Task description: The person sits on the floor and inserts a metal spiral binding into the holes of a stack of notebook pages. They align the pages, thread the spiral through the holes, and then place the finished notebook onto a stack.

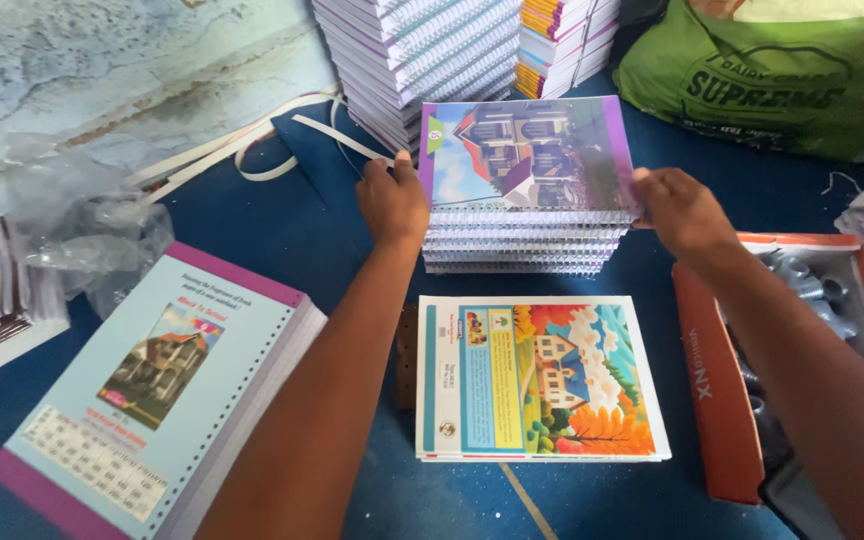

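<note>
The person's left hand (pixel 392 205) and right hand (pixel 680 208) are both out in front, each pressed to one short side of a small stack of spiral notebooks (pixel 527 200) that sits on the blue floor covering (pixel 282 230). The fingers curl around the stack's edges, so both hands look to be gripping it at its ends, the left at the purple margin and the right at the far edge; how firmly they squeeze, I cannot tell.

The stack lies flat, its long axis running left to right between the two hands. The wire coils face toward the person, and the cover, a picture of a house, faces up, with the top of the picture pointing away.

It looks fairly heavy for its size, stiff as a block, yet the glossy covers may slide on one another, so taking it at both ends with the fingers under the bottom book seems the sound hold. The coils would likely bend if pinched.

Just in front of it, nearer the person, lies a loose pile of printed covers (pixel 542 378) showing an autumn house. To the left is a thick pad of punched sheets (pixel 152 390), to the right an orange cardboard box (pixel 722 390) with grey parts, and behind stands a tall stack of bound notebooks (pixel 422 50) beside a green sack (pixel 772 75).
</note>
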